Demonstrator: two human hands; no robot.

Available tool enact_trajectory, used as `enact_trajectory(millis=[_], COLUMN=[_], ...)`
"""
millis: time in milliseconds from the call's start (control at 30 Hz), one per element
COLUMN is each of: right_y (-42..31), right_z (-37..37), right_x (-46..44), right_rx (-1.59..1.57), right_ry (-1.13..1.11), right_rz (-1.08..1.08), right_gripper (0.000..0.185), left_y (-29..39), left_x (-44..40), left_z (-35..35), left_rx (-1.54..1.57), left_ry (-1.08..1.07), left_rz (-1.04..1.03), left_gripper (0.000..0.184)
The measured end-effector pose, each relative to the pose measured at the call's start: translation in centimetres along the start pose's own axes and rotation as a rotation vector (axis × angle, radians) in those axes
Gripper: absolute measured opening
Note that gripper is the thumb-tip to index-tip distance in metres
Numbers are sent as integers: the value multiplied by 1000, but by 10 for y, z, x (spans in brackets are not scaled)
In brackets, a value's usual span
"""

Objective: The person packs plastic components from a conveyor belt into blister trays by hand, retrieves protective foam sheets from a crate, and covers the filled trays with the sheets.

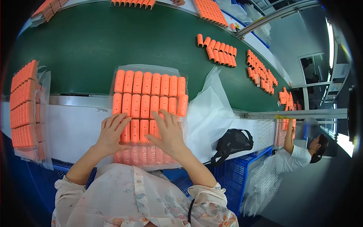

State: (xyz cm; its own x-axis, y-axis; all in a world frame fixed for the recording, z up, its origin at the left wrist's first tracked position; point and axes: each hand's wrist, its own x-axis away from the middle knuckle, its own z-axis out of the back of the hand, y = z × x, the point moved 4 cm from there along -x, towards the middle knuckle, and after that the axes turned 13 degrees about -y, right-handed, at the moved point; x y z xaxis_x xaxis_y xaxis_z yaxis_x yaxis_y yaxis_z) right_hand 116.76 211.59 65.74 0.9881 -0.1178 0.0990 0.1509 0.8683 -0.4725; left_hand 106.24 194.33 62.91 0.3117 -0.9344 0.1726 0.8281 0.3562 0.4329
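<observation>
A clear plastic tray [145, 153] lies in front of me, with rows of orange half-round plastic pieces [146, 83] in its upper part. The two far rows reach across it; one piece [182, 105] at the right end sits tilted. Between my hands is a nearer row of orange pieces [134, 131], its ends partly covered. My left hand [109, 134] rests at that row's left end, fingers stretched and thumb apart. My right hand [169, 134] is spread over the right end, fingertips at the pieces. Whether either hand grips one is hard to see.
Stacked filled trays [24, 109] stand at left. Loose orange pieces [219, 51] lie on the green belt [83, 45]. White sheeting [211, 109] and a black bag [234, 143] are right of the tray. A co-worker [298, 155] works farther right, near blue crates [236, 174].
</observation>
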Motion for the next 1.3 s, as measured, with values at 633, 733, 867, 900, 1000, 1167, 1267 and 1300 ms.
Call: enact_trajectory(millis=[633,733,867,900,1000,1167,1267,1300], right_y=[104,112,118,115,106,162,262,298], right_z=[18,6,-15,-10,4,67,98,109], right_x=[-14,-13,-15,-13,1,-10,-40,-50], right_rx=[46,131,343,291,179,-15,-16,-4], right_ry=[213,178,79,110,189,285,315,292], right_rz=[-315,-300,-301,-304,-288,-220,-260,-300], right_gripper=[57,59,57,56,49,45,57,62], left_y=[-13,-10,-6,-6,-3,9,36,44], left_x=[-34,-36,-35,-35,-36,-76,-147,-181], left_z=[-19,-18,-15,-15,-13,34,71,76], left_rx=[-140,-129,-118,-123,-121,31,69,78], left_ry=[146,154,149,157,178,261,258,238], left_rz=[68,71,74,68,30,-26,-121,-151], left_gripper=[71,71,69,70,67,58,56,58])
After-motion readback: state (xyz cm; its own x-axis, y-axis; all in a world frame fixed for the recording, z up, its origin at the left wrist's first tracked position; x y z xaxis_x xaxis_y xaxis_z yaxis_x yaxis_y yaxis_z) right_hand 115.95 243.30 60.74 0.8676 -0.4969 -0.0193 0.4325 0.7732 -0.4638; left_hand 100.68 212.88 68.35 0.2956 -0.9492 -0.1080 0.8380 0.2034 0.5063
